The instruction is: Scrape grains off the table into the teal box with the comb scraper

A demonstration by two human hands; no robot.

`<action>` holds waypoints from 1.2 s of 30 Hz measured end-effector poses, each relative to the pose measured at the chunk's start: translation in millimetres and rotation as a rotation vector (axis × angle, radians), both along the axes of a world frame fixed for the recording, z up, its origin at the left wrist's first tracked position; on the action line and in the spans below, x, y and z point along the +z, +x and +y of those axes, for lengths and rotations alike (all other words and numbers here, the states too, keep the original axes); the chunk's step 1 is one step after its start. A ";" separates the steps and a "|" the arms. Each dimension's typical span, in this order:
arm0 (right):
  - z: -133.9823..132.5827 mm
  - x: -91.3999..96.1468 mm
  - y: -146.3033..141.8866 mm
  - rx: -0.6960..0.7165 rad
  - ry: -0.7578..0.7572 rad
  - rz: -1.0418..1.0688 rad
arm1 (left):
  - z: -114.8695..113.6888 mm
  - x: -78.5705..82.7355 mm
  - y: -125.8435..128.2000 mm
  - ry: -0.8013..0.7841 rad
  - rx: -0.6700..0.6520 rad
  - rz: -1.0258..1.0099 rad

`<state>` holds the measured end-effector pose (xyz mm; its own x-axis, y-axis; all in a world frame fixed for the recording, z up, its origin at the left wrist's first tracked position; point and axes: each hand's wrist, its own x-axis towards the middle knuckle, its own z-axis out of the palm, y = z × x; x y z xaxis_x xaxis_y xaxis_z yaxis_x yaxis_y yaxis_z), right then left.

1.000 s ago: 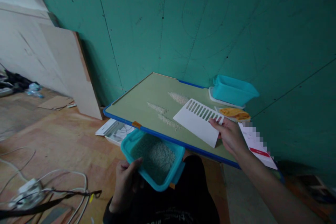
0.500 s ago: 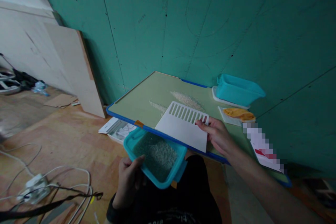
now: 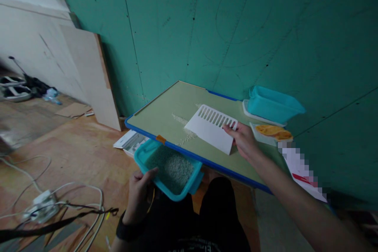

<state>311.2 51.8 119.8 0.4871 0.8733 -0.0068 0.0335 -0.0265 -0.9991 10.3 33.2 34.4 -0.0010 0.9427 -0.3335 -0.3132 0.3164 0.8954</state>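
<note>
My right hand (image 3: 240,138) grips a flat white scraper (image 3: 211,132) with a row of slots, thumb on its slotted end. The scraper is over the pale green tabletop (image 3: 159,108). Pale, rice-like grains (image 3: 189,137) lie at its left edge and toward the table's front edge; the scraper hides part of the tabletop behind it. Below that edge, my left hand (image 3: 141,191) holds a turquoise plastic container (image 3: 184,196) by its near left rim, thumb on top and the other fingers mostly hidden. Inside the container is a heap of similar grains (image 3: 177,168).
A second turquoise container (image 3: 273,104) stands on a white lid at the back right, near folded orange cloth (image 3: 273,132) and a partly blurred white sheet (image 3: 304,177). Green wall panels rise behind the table. Cables and a power strip (image 3: 44,206) lie on the floor at left.
My right hand has moved the scraper back from the table's front edge, further onto the tabletop. Grains now show near that edge. The container in my left hand has shifted slightly left and up.
</note>
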 end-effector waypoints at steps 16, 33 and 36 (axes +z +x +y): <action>-4.8 1.8 -45.5 0.195 -0.062 0.132 | 1.1 7.1 -2.5 0.073 -0.041 0.069; 6.2 -3.8 11.3 -0.114 -0.016 -0.043 | 6.2 14.1 -12.4 0.053 0.027 0.075; 5.3 -1.8 0.0 -0.085 -0.022 -0.007 | 6.3 16.2 -13.0 0.069 0.017 0.073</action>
<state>311.2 57.1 118.1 0.5597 0.8284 -0.0224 0.0369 -0.0519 -0.9980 -2.8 39.5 50.6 -0.0390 0.9632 -0.2660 -0.2515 0.2481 0.9355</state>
